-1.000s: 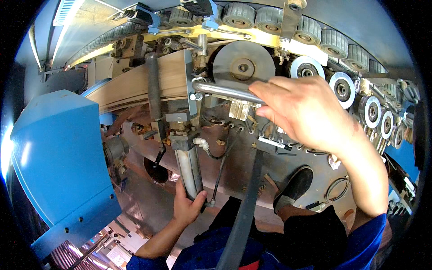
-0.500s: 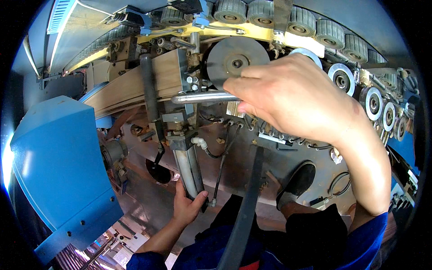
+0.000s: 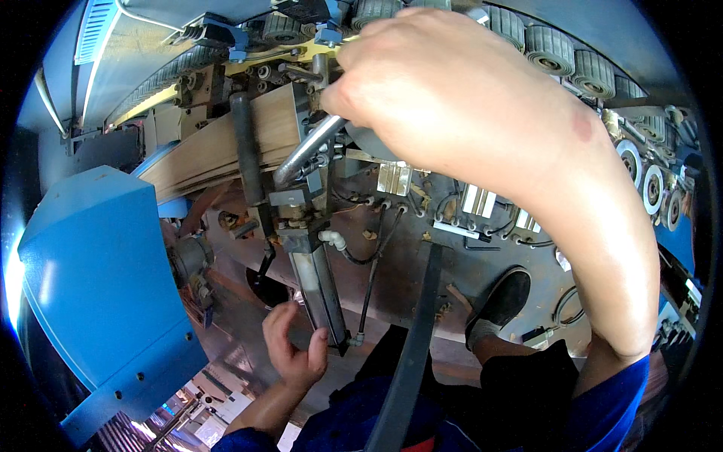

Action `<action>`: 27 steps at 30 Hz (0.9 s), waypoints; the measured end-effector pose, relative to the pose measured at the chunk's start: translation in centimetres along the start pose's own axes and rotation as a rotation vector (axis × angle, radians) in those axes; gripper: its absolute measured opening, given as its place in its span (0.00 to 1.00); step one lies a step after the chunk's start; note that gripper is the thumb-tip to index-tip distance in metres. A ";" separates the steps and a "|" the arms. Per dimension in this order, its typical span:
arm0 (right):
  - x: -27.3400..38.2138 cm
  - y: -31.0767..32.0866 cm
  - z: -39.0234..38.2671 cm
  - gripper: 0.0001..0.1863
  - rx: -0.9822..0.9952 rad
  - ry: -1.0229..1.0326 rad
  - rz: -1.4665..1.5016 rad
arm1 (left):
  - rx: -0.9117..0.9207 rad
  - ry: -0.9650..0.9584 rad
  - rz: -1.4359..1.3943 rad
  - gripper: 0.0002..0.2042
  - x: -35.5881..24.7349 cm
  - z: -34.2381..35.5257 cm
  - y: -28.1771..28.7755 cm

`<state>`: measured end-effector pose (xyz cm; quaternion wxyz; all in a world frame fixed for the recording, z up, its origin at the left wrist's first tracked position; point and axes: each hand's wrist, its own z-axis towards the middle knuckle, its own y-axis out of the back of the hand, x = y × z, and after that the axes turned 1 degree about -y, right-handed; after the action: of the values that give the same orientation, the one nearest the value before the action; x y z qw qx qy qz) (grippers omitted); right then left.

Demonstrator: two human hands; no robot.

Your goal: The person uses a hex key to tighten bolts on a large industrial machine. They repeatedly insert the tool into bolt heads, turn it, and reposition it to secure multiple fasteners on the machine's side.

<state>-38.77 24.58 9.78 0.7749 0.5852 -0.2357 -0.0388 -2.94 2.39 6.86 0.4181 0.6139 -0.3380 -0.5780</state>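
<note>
My right hand (image 3: 422, 90) reaches across the machine, fingers wrapped round a bent metal bar (image 3: 305, 151), which slants down-left to fittings at the head of a pneumatic cylinder (image 3: 316, 290). Its fingertips are hidden behind the back of the hand. My left hand (image 3: 294, 350) is just left of the cylinder's lower end, fingers loosely bent and apart, holding nothing. A stack of thin wooden strips (image 3: 203, 154) lies left of the bar, behind an upright dark rod (image 3: 248, 143). A disc behind my right hand is mostly hidden.
A large blue guard (image 3: 98, 271) fills the left side. Ribbed rollers (image 3: 550, 53) line the back and pale-rimmed wheels (image 3: 651, 188) the right. A long dark bar (image 3: 410, 346) runs toward me beside my foot (image 3: 497, 305). Hoses and fittings (image 3: 373, 248) surround the cylinder.
My right hand has moved up and away from me, swinging the bar into a steeper slant. My left hand has come off the cylinder and opened.
</note>
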 end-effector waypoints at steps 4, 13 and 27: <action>-0.9 5.3 -0.6 0.08 0.254 -0.027 0.248 | -0.088 -0.193 0.059 0.31 -2.9 9.3 0.8; 0.1 1.5 -3.2 0.08 -0.072 -0.080 0.031 | -0.199 -0.011 0.207 0.14 -4.0 20.9 -2.0; 3.2 -2.0 -4.7 0.06 -0.169 -0.205 0.058 | -0.112 -0.161 0.149 0.12 -2.8 21.7 -1.5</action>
<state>-33.56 27.03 7.98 0.7941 0.5037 -0.3264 -0.0958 -24.84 2.93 7.08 0.4648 0.5144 -0.3824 -0.6108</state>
